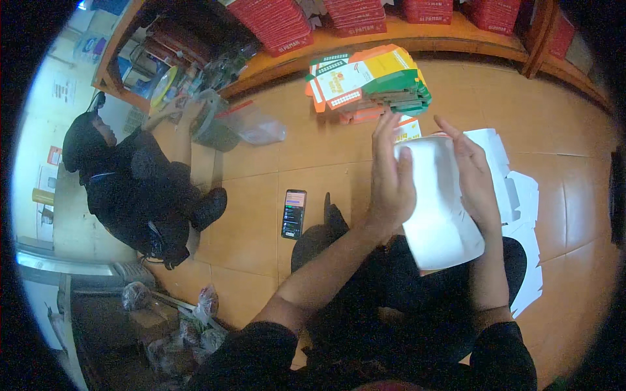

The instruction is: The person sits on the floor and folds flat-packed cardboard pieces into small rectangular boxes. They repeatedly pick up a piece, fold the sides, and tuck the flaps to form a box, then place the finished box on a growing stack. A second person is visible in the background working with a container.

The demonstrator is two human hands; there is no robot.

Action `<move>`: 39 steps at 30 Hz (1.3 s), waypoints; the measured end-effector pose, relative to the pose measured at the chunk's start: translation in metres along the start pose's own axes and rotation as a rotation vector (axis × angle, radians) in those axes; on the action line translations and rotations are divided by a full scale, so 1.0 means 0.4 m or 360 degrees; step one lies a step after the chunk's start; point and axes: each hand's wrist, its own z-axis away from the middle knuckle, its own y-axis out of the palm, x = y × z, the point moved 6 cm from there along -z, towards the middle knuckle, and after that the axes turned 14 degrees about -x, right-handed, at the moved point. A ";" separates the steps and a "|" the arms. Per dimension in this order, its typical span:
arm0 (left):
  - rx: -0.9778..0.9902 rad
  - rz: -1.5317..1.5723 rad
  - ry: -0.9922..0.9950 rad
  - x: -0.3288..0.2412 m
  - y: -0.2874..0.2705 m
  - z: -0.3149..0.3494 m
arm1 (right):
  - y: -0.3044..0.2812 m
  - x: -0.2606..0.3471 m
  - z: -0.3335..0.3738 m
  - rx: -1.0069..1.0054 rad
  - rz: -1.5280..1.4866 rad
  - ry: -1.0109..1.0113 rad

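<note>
Above my lap I hold a carton blank (433, 202), its plain white side facing up and its sides curving inward. My left hand (393, 176) grips its left edge, the thumb lying over the white face. Along the opposite edge, my right hand (478, 182) presses in with its fingers pointing away from me. Just beyond my hands lies a pile of flat printed cartons (365, 78) in green, orange, yellow and white. More blanks, white side up (523, 202), are spread on the floor by my right leg.
A phone (294, 214) with a lit screen lies left of my knee. Another person in dark clothes (124, 176) sits at the left, hands over a tub (215, 127) near a clear plastic bag (261, 127). Red stacks (277, 29) fill a wooden shelf (450, 40). Wrapped goods (176, 326) stand lower left.
</note>
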 end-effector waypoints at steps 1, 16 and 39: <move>-0.0069 0.0365 -0.0283 0.024 -0.003 0.000 | 0.004 0.041 0.016 -0.0101 0.0196 0.0063; 0.0496 -0.0201 -0.0351 0.046 0.026 -0.003 | -0.052 -0.012 -0.025 -0.0362 0.0477 -0.0482; -0.0114 -0.0510 0.0016 0.073 -0.084 -0.102 | -0.040 -0.188 -0.069 0.0508 -0.1232 0.0883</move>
